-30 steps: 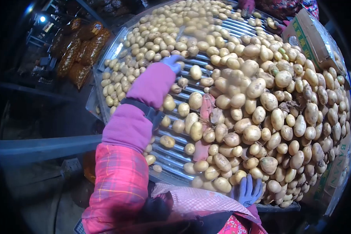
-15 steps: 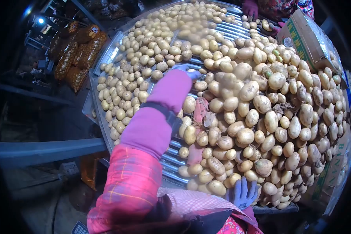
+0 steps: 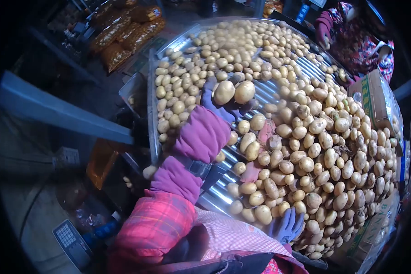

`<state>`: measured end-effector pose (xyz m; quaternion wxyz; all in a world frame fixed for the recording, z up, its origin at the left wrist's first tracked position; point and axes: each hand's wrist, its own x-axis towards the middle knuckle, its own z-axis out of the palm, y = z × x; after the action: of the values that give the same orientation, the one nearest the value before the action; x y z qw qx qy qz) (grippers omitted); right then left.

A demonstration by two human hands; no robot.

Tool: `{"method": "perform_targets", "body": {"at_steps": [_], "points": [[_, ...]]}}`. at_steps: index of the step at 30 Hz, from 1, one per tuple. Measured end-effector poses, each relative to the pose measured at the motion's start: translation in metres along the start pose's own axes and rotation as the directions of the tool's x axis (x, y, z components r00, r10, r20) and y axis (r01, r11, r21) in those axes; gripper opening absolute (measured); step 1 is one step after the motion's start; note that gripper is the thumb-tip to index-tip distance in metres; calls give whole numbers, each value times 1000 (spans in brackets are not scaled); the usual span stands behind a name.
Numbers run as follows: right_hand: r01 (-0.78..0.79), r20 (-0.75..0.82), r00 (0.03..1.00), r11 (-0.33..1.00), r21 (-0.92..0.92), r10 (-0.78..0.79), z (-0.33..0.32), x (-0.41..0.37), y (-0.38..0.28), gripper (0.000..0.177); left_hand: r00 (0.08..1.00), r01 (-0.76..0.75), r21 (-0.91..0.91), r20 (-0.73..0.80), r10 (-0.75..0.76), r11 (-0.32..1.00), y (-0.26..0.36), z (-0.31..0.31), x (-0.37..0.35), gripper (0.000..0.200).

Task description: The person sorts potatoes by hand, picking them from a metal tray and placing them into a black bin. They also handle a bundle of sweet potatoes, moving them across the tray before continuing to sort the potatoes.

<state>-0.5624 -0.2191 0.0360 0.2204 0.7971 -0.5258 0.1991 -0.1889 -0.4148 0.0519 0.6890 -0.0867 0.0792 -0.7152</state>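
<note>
In a bluish-purple glove, my left hand (image 3: 221, 109) is turned palm up. Two large pale potatoes, a left one (image 3: 224, 92) and a right one (image 3: 245, 92), sit in it between the curled fingers. It is over the slatted metal sorting table (image 3: 223, 180), beside the smaller potatoes (image 3: 176, 107) at its left. Gloved the same way, my right hand (image 3: 287, 226) lies with fingers spread against the near edge of the large potato heap (image 3: 315, 150). Nothing shows in its grip. Pinkish-red scraps (image 3: 251, 172) lie among the potatoes.
Across the table a co-worker's gloved hand (image 3: 324, 34) shows at the far right. Cardboard boxes (image 3: 376, 98) border the right side. A metal beam (image 3: 64, 112) runs at left, with filled mesh sacks (image 3: 128, 36) behind it. A keypad device (image 3: 72, 242) is at lower left.
My left hand has turned palm up and now holds two potatoes. My view has shifted left, showing more floor. The right hand stays at the heap's near edge.
</note>
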Motion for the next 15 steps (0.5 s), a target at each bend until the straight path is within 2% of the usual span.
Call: {"method": "perform_targets", "body": {"at_steps": [4, 7, 8, 10, 11, 12, 14, 15], "points": [[-14, 98, 995, 1000, 28, 11, -9, -7, 1, 36, 996, -79, -56, 33, 81, 995, 12, 17, -45, 59], [50, 222, 973, 997, 60, -62, -13, -13, 9, 57, 991, -100, 330, -48, 123, 939, 27, 39, -95, 55], [63, 191, 979, 996, 69, -75, -13, -12, 7, 56, 987, -130, 324, -50, 154, 937, 32, 42, -116, 55], [116, 120, 985, 989, 89, -126, -10, -13, 8, 56, 893, -258, 644, -126, 433, 720, 42, 40, -159, 56], [131, 124, 982, 988, 83, -141, -14, -8, 5, 56, 870, -348, 696, -11, 494, 628, 59, 45, -175, 52], [67, 195, 977, 994, 87, -83, -22, -6, 2, 57, 741, -478, 613, -104, 664, 629, 66, 45, -195, 57], [93, 158, 981, 989, 114, -110, -10, -15, 10, 59, 635, -392, 695, -269, 724, 602, 95, 47, -265, 62], [107, 199, 973, 991, 81, -121, -13, -13, 8, 60, 691, -359, 700, -245, 680, 617, 122, 35, -298, 54]]}}
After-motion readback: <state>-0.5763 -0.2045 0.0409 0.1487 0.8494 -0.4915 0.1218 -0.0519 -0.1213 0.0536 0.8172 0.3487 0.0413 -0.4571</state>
